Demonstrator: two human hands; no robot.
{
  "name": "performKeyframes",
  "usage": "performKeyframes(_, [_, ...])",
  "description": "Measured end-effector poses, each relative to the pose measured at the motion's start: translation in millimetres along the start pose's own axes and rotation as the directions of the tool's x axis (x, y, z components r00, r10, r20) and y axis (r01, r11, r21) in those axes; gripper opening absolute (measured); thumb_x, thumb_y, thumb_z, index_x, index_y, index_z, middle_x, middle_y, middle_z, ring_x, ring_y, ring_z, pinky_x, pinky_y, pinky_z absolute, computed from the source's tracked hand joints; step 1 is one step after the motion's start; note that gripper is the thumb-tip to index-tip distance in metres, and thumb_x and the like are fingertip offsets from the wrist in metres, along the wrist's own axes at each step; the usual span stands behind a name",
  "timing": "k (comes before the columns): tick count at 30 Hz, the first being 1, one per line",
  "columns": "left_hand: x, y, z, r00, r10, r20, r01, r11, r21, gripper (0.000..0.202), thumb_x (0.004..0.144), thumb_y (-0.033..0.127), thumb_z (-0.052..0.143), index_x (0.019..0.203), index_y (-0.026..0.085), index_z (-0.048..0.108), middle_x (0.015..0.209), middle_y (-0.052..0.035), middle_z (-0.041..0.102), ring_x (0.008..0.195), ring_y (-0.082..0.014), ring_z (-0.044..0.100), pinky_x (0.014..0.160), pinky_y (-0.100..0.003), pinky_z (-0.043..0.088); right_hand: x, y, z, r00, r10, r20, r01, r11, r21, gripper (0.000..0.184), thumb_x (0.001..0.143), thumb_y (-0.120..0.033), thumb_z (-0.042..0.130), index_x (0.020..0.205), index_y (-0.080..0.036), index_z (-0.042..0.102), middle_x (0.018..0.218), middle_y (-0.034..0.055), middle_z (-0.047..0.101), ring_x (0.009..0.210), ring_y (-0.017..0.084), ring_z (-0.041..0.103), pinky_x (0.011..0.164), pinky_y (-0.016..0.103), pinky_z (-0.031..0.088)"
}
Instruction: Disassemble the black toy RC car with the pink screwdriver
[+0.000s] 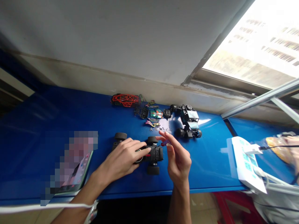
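Note:
A black toy car chassis [156, 154] with fat black wheels lies on the blue table, close to its front edge. My left hand [126, 152] is wrapped over the middle of the chassis and holds it, hiding much of that part. Red and white wires peek out beside its fingers. Just right of the chassis, my right hand [178, 158] pinches a small purple-and-red piece [165, 143] between thumb and fingers, near one wheel. That piece is too small and blurred to name.
Behind the hands lie an orange-red toy car frame [126, 100], a green toy car body [156, 114], scattered screws [155, 128] and a black-and-light-blue toy truck [189, 119]. A phone or tablet [81, 174] is at left. At right are a white power strip [249, 165] and another person's hand [294, 149].

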State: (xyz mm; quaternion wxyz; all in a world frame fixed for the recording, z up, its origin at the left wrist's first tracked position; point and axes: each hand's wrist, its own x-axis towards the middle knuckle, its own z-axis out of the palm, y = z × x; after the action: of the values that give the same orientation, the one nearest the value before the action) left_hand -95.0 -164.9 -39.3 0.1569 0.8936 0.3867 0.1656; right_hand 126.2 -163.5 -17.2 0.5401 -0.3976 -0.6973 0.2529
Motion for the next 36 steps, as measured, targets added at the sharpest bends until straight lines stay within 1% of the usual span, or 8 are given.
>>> performKeyframes(4, [-1.0,-1.0,1.6,1.000,-0.004,-0.006,0.004,1.000,-0.001,0.059,0.079,0.010,0.078,0.134,0.028,0.063,0.134,-0.0077,0.070,0.116,-0.0278,0.067,0.098,-0.041,0.048,1.6,-2.7,-0.5,1.000,-0.014,-0.007,0.014,0.999,-0.038,0.047,0.103,-0.007,0.049,0.142,-0.028,0.063,0.131,0.0087,0.075,0.108,0.024,0.077,0.091,0.041,0.065])
performKeyframes(11, [-0.4,-1.2,0.5,1.000,0.004,0.001,-0.004,1.000,0.006,0.059,0.079,0.010,0.079,0.133,0.027,0.063,0.133,-0.0079,0.070,0.115,-0.0285,0.067,0.096,-0.041,0.049,4.4,-3.0,1.4,0.991,-0.083,-0.103,0.070,0.990,-0.119,0.039,0.094,-0.004,0.065,0.125,-0.026,0.074,0.105,0.0066,0.080,0.090,0.022,0.077,0.076,0.037,0.065])
performKeyframes(19, [1.1,1.3,-3.2,1.000,-0.005,0.014,0.005,1.000,0.009,0.061,0.078,0.009,0.079,0.134,0.027,0.062,0.134,-0.0077,0.070,0.115,-0.0289,0.067,0.096,-0.043,0.050,7.9,0.8,5.1,0.983,-0.109,-0.150,0.074,0.973,-0.217,0.023,0.091,-0.009,0.074,0.106,-0.026,0.077,0.083,0.0018,0.065,0.069,0.015,0.061,0.059,0.030,0.055])
performKeyframes(22, [1.3,1.7,-3.5,1.000,-0.007,0.009,0.007,1.000,0.009,0.061,0.078,0.009,0.079,0.134,0.027,0.063,0.133,-0.0072,0.070,0.114,-0.0285,0.067,0.095,-0.042,0.050,7.4,0.4,4.1,0.988,-0.089,-0.124,0.064,0.979,-0.195,0.025,0.093,-0.010,0.071,0.111,-0.026,0.076,0.090,0.0034,0.067,0.075,0.016,0.065,0.063,0.031,0.057])
performKeyframes(25, [1.7,1.9,-2.8,1.000,-0.006,0.000,0.006,1.000,0.008,0.060,0.078,0.008,0.079,0.133,0.027,0.063,0.133,-0.0075,0.070,0.114,-0.0285,0.067,0.095,-0.042,0.049,7.0,-2.8,0.5,0.997,-0.062,-0.042,0.056,0.991,-0.125,0.037,0.098,-0.006,0.060,0.126,-0.027,0.072,0.110,0.0077,0.074,0.096,0.020,0.073,0.078,0.035,0.063])
performKeyframes(29, [1.7,1.7,-1.8,1.000,-0.006,0.003,0.006,1.000,-0.003,0.059,0.078,0.008,0.078,0.132,0.027,0.063,0.133,-0.0070,0.070,0.114,-0.0287,0.067,0.095,-0.042,0.049,6.0,-6.6,-3.7,0.998,-0.042,0.056,0.047,0.996,-0.082,0.051,0.101,-0.003,0.051,0.144,-0.027,0.062,0.132,0.0093,0.073,0.118,0.024,0.072,0.098,0.043,0.062])
performKeyframes(32, [1.6,0.9,-1.5,1.000,-0.003,0.009,0.003,1.000,-0.001,0.058,0.079,0.009,0.078,0.132,0.027,0.062,0.133,-0.0068,0.069,0.113,-0.0285,0.067,0.094,-0.042,0.049,4.3,-6.7,-3.9,0.997,-0.033,0.066,0.038,0.997,-0.073,0.054,0.101,-0.003,0.049,0.148,-0.028,0.058,0.135,0.0083,0.072,0.119,0.023,0.072,0.101,0.043,0.061])
performKeyframes(36, [1.8,0.6,-1.5,1.000,-0.004,0.007,0.004,1.000,0.006,0.058,0.079,0.009,0.078,0.132,0.027,0.062,0.133,-0.0067,0.070,0.113,-0.0287,0.067,0.093,-0.041,0.049,2.8,-4.7,-2.0,1.000,-0.017,0.012,0.017,0.996,-0.082,0.051,0.100,-0.003,0.053,0.143,-0.029,0.062,0.127,0.0074,0.076,0.109,0.022,0.076,0.094,0.040,0.064])
